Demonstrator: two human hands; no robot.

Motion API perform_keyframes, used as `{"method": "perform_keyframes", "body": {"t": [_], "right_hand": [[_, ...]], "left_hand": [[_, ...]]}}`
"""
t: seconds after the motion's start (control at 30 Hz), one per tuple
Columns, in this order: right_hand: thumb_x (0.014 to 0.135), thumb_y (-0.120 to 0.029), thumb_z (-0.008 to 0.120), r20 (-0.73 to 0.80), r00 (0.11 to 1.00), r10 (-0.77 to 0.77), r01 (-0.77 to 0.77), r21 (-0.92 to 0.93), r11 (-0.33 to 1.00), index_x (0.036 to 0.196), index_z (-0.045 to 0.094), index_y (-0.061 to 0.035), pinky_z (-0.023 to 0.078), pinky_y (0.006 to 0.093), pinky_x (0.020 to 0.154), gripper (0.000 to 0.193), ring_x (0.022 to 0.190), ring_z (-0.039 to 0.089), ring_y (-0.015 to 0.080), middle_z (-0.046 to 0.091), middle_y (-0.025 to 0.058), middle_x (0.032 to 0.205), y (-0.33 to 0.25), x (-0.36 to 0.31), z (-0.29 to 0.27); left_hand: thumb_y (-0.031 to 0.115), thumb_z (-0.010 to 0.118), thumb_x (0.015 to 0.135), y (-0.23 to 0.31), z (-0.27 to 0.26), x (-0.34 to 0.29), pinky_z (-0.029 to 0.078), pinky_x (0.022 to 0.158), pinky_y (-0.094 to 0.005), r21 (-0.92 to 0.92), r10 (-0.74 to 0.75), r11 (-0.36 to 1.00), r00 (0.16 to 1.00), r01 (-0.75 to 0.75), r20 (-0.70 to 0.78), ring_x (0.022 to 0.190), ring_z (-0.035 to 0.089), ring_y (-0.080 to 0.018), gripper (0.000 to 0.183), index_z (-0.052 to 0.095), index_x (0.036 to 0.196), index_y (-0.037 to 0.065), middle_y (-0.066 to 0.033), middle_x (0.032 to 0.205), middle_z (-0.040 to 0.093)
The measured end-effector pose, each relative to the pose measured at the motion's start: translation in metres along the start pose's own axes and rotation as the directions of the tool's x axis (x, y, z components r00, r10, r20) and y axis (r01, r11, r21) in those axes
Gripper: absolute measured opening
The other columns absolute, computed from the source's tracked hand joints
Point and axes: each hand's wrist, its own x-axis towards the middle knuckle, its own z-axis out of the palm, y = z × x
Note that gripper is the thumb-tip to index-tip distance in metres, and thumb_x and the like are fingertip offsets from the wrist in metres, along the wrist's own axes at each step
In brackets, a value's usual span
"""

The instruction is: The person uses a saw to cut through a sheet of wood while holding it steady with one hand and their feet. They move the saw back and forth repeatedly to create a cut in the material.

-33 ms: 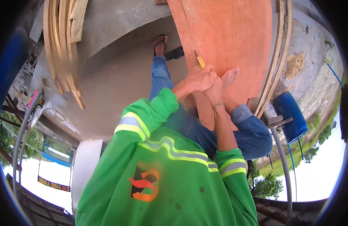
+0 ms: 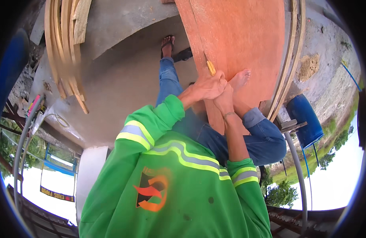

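A reddish plywood sheet (image 2: pixel 246 35) lies before me, with a long narrow slit running from its far edge toward my hands. Pale dust lies along that slit. At its near end a yellow-handled tool (image 2: pixel 211 68) sticks out past my fingers; its blade cannot be made out. My left hand (image 2: pixel 210 85) is closed around the handle. Against it presses my right hand (image 2: pixel 224 99), also closed, with its fingers partly hidden behind the left. My bare right foot (image 2: pixel 241 79) rests on the sheet beside the hands, and my sandaled left foot (image 2: pixel 167 44) stands on the floor.
Long wooden strips (image 2: pixel 64 43) are bundled at the far left. More wooden strips (image 2: pixel 289 63) run along the sheet's right side. Farther right stands a blue drum (image 2: pixel 306 121) next to a grey metal pole (image 2: pixel 297 166). A dark sandal (image 2: pixel 183 55) lies near my left foot.
Both hands and the yellow-handled tool have shifted very slightly toward me along the slit. The grip looks the same.
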Motion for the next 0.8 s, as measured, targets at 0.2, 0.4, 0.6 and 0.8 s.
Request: {"method": "perform_keyframes", "body": {"t": [0.2,0.4,0.6,0.8], "right_hand": [[0.084,-0.018,0.073,-0.01,0.956,0.293,-0.292,0.068,0.954,0.114,0.058,-0.0027,0.056,0.0408,0.069,0.037,0.084,0.072,0.0352,0.067,0.0156,0.095,-0.027,-0.159,-0.051],[0.083,-0.011,0.069,-0.082,0.996,0.04,-0.045,-0.054,0.998,0.102,0.059,0.0039,0.054,0.0461,0.07,0.026,0.087,0.069,0.0432,0.067,0.0277,0.088,0.018,0.032,0.019],[0.088,-0.021,0.07,0.028,0.976,0.214,-0.213,-0.034,0.976,0.124,0.055,-0.0045,0.056,0.0409,0.073,0.042,0.094,0.072,0.0366,0.069,0.0203,0.095,-0.055,-0.152,-0.061],[0.08,-0.013,0.073,-0.177,0.975,-0.136,0.121,-0.095,0.988,0.096,0.062,0.0025,0.054,0.0446,0.063,0.025,0.075,0.072,0.0385,0.068,0.0262,0.081,0.05,0.001,0.016]], "left_hand": [[0.026,0.042,0.095,0.035,-0.007,-0.025,0.05,0.072,-0.0623,-0.064,-0.057,0.995,0.977,0.071,0.206,0.076,0.064,-0.055,0.046,0.042,0.134,0.002,-0.035,0.08,0.065],[0.037,0.038,0.097,-0.073,-0.076,0.114,0.051,0.081,-0.0584,0.024,-0.053,0.998,0.993,0.056,-0.109,0.094,0.064,-0.0522,0.047,0.043,0.131,0.005,-0.0299,0.108,0.067],[0.029,0.036,0.096,0.034,-0.011,-0.03,0.05,0.073,-0.0629,-0.033,-0.069,0.997,0.984,0.075,0.162,0.079,0.065,-0.0532,0.043,0.042,0.132,0.005,-0.0346,0.081,0.065],[0.035,0.038,0.097,-0.054,-0.048,0.102,0.052,0.076,-0.0598,0.062,-0.069,0.995,0.995,0.073,-0.068,0.088,0.066,-0.0512,0.043,0.044,0.13,0.008,-0.0319,0.093,0.068]]}}
